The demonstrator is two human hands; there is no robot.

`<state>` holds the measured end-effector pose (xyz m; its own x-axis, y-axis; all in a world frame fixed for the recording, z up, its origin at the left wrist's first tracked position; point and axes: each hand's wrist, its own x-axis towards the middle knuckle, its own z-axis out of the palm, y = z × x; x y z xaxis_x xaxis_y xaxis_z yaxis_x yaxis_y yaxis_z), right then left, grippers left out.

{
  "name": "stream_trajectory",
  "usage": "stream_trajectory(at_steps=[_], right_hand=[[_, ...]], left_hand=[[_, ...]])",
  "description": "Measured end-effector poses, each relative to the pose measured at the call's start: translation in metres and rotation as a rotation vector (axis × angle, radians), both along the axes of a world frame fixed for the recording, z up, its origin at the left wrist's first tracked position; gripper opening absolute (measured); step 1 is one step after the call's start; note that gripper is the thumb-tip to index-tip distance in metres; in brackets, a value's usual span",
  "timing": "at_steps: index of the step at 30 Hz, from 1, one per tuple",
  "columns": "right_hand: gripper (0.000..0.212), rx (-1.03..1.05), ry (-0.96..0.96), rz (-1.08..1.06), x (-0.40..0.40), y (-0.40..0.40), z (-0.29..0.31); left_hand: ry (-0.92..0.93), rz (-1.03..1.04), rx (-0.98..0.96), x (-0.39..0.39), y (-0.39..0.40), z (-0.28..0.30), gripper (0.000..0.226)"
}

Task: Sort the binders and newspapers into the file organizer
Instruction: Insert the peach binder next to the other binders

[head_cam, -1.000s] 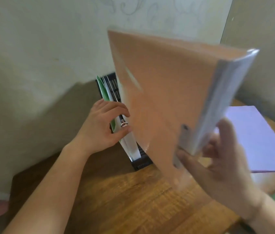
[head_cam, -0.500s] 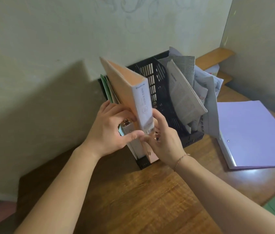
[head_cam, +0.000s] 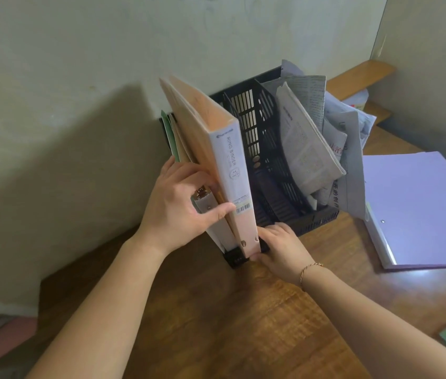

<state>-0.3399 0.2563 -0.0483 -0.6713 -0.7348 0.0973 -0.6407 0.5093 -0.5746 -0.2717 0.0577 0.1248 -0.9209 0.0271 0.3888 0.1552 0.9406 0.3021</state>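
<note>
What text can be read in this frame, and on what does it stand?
"RING BINDER": on the white spine label of the orange binder.
Brand line above it, circle mark and barcode sticker below: too small to read.
Newspapers in the file organizer: print and red characters too blurred to read.

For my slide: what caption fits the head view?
Both hands seat an orange binder in the organizer.

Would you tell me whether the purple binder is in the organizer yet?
No: the purple binder lies flat on the table, right of the organizer.
</note>
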Motion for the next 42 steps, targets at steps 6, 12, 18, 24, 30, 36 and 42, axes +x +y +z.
stream_trajectory(at_steps=[6, 12, 18, 24, 30, 36, 42], right_hand=[[0.054, -0.011, -0.005, -0.044, 0.0, -0.001, 0.002], [0.045, -0.044, 0.112, -0.193, -0.001, -0.018, -0.003], [0.045, -0.008, 0.186, -0.232, -0.002, -0.023, -0.007], [0.037, 0.06, 0.202, -0.256, -0.002, -0.031, -0.004], [0.045, 0.003, 0.343, -0.209, 0.002, -0.019, -0.013], [0.041, 0.036, 0.375, -0.184, 0.003, -0.017, -0.01], [0.037, -0.045, 0.252, -0.087, -0.003, -0.008, 0.015]], left_hand=[[0.001, 0.006, -0.011, 0.0, 0.001, 0.0, 0.048], [0.014, 0.0, -0.035, 0.0, 0.002, 0.001, 0.046], [0.016, 0.006, -0.024, 0.001, 0.0, 0.002, 0.047], [-0.004, 0.01, -0.027, 0.001, -0.002, 0.002, 0.047], [0.003, 0.064, -0.006, 0.005, 0.008, 0.005, 0.051], [-0.033, 0.094, 0.078, 0.006, 0.019, 0.019, 0.107], [-0.012, 0.077, 0.096, -0.001, 0.019, 0.03, 0.106]])
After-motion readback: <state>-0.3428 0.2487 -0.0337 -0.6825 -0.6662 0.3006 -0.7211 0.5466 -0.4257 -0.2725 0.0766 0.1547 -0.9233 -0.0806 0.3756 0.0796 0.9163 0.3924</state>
